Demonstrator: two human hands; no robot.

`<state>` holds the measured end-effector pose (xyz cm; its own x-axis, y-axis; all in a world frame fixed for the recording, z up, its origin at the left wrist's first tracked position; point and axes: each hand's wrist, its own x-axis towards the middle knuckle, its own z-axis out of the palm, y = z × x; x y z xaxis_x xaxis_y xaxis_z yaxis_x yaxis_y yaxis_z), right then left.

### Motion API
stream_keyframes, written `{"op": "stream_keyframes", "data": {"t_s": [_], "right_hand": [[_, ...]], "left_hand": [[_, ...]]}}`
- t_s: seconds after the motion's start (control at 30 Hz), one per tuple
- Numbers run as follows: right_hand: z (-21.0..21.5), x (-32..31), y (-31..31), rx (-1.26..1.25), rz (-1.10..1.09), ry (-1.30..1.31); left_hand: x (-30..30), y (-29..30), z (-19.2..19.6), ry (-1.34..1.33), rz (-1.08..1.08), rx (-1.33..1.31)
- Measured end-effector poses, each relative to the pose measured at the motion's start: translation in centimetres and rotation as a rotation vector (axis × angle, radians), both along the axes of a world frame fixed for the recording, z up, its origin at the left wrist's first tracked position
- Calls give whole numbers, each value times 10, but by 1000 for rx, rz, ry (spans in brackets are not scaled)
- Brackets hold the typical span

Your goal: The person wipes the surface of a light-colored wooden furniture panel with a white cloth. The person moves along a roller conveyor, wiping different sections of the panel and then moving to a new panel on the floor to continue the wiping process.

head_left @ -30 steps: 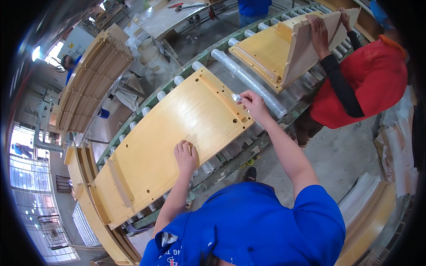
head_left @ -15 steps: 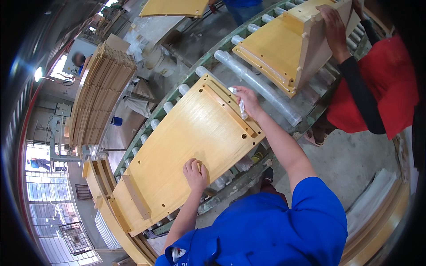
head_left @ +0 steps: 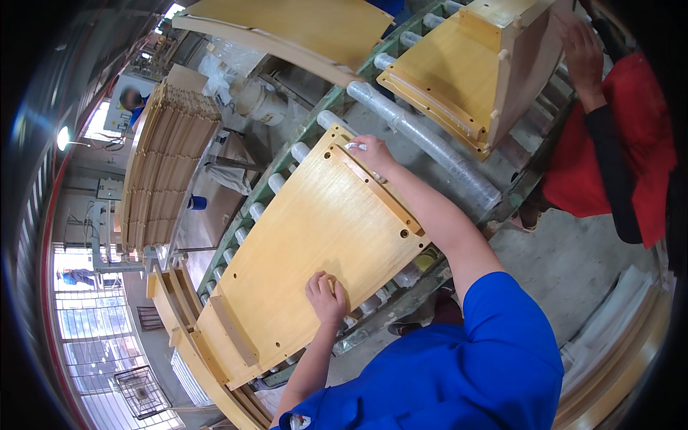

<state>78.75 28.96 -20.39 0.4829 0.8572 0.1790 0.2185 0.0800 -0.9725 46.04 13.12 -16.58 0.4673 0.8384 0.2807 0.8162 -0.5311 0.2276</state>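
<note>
A large pale yellow wooden panel (head_left: 294, 236) lies slantwise on the roller conveyor in front of me, with dark round holes along its edges. Near its far end a narrow wooden strip (head_left: 383, 197) runs across it. My right hand (head_left: 373, 153) is closed around a crumpled white cloth (head_left: 352, 146) beside the far end of that strip. Lower on the panel rests my left hand (head_left: 327, 296), fingers curled; whatever they hold, if anything, is too small to make out. Another wooden strip (head_left: 234, 331) crosses the panel's left part.
Plastic-wrapped rollers (head_left: 423, 143) continue up to the right. There a co-worker's hand (head_left: 582, 61) touches an upright board on a second panel assembly (head_left: 441, 82). Another panel (head_left: 301, 29) extends over the conveyor's far side. Stacked boards (head_left: 168, 161) stand at left; a bucket (head_left: 261, 102) is behind.
My right hand has moved with the cloth along the strip toward its far end. The panel at the top has come nearer and lower. The co-worker's hand has shifted right and down.
</note>
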Motion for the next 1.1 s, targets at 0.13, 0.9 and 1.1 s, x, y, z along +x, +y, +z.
{"op": "stream_keyframes", "data": {"t_s": [0.13,0.9,1.1], "right_hand": [[0,-2,15,17,-35,-43],[-15,0,-6,-13,22,-328],[-1,-5,-65,-50,92,-423]], "left_hand": [[-1,1,0,4,9,-12],[5,2,2,-8,-47,28],[-3,-3,-2,7,-44,45]]}}
